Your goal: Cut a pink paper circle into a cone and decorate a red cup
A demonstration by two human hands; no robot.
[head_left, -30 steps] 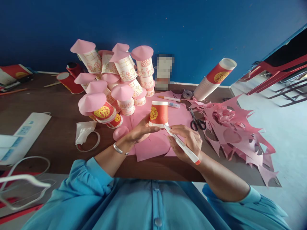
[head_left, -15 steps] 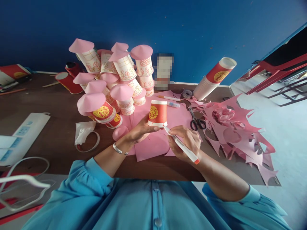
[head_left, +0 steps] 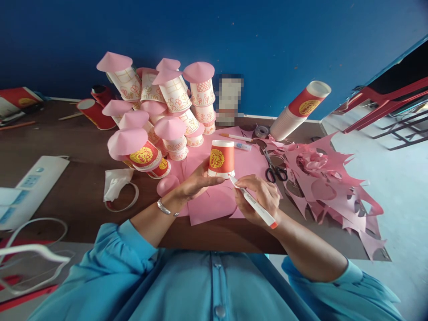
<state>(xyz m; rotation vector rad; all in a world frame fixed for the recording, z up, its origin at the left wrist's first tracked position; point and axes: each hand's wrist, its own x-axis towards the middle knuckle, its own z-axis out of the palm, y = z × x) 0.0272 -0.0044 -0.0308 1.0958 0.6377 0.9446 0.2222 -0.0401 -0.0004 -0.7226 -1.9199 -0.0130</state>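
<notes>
Head view: left hand [head_left: 195, 182] grips red paper cup with yellow emblem [head_left: 221, 158], inverted on pink paper sheet [head_left: 214, 203] at table [head_left: 83, 187] centre, steadying it for marking. Right hand [head_left: 262, 196] pinches white marker pen with orange cap [head_left: 253, 203], tip at cup's lower rim. Black-handled scissors [head_left: 272, 169] at 3 o'clock, near. Pink-roofed decorated cup stack [head_left: 160, 111] at 10 o'clock, out of working space.

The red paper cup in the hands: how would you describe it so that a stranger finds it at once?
Start from the brown wooden table under the blue wall, then the pink paper sheet near its front edge. The red paper cup stands upside down there, touched by the left hand, with the white marker pen of the right hand at its rim. Unlike the stacked cups behind, it bears no pink cone.
</notes>
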